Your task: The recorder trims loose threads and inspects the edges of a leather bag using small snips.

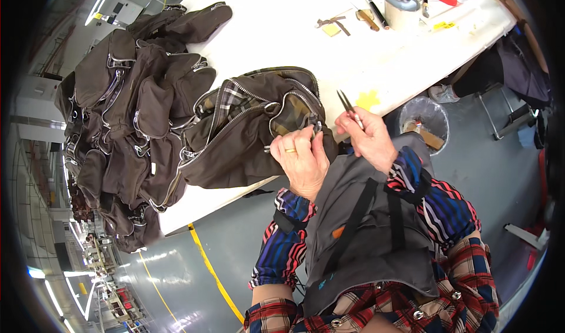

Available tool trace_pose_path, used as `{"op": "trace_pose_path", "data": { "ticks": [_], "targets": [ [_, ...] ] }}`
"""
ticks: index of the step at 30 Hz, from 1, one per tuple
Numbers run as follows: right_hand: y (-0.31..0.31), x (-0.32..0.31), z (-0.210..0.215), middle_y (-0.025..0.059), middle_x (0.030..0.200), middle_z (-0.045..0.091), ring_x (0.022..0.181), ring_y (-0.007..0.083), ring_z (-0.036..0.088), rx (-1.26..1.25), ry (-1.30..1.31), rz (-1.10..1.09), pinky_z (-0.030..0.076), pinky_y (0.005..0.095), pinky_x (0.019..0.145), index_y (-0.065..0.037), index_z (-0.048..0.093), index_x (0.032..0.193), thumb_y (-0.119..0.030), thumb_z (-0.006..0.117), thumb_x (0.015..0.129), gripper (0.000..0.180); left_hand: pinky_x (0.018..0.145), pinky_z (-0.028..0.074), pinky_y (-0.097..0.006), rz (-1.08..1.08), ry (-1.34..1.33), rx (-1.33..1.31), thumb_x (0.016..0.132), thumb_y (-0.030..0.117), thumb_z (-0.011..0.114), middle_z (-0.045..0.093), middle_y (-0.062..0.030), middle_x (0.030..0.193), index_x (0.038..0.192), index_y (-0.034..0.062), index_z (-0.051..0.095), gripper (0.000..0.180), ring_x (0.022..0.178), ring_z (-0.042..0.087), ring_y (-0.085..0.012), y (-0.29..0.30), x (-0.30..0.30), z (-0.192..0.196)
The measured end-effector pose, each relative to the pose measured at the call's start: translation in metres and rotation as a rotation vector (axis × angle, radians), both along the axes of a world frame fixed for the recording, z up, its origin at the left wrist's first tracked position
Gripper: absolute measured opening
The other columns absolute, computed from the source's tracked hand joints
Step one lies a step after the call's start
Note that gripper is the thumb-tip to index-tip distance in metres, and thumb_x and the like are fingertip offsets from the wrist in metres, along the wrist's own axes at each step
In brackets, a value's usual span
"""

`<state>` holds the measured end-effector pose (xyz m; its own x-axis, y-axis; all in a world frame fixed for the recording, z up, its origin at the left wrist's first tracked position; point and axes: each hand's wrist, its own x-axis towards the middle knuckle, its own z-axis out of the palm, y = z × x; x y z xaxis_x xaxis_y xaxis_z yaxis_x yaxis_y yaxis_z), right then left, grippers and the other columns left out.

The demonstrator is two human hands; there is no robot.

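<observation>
The bag lies open at the near edge of the table. The left hand pinches its zipper end; the right hand, just right of the bag, is closed on scissors, blades together. Judged best practice: keep the zipper tape taut and snip close. Plaid lining shows inside the bag. Left of it, a pile of bags. Right of it, a bin holds scraps.

Bright, even light; floor glare; strong fisheye bending; corners perhaps vignetted.
</observation>
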<state>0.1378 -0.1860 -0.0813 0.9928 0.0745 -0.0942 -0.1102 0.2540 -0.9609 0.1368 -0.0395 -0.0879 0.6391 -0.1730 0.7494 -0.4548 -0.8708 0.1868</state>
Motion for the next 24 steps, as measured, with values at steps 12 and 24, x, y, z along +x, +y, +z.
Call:
{"op": "trace_pose_path", "data": {
  "ticks": [12, 24],
  "targets": [
    [-0.001, 0.003, 0.031, -0.0012, 0.069, 0.049, 0.06, 0.0041, 0.042, -0.17, -0.259, 0.09, 0.036, 0.0207, 0.052, 0.0, 0.056, 0.088, -0.005, 0.062, 0.079, 0.012, 0.085, 0.033, -0.041, -0.081, -0.07, -0.155, 0.07, 0.008, 0.066, 0.049, -0.0062, 0.081, 0.089, 0.0068, 0.048, 0.026, 0.079, 0.05, -0.0228, -0.001, 0.002, -0.009],
    [-0.001, 0.014, 0.041, 0.0134, 0.072, 0.046, 0.06, 0.0297, 0.045, -0.84, -0.723, 0.025, 0.039, 0.0323, 0.054, -0.002, 0.047, 0.08, -0.004, 0.058, 0.076, 0.012, 0.087, 0.029, -0.034, -0.117, -0.175, -0.022, 0.066, 0.008, 0.065, 0.048, 0.0018, 0.083, 0.09, 0.0144, 0.056, 0.026, 0.078, 0.052, -0.0137, -0.007, 0.006, -0.005]
  ]
}}
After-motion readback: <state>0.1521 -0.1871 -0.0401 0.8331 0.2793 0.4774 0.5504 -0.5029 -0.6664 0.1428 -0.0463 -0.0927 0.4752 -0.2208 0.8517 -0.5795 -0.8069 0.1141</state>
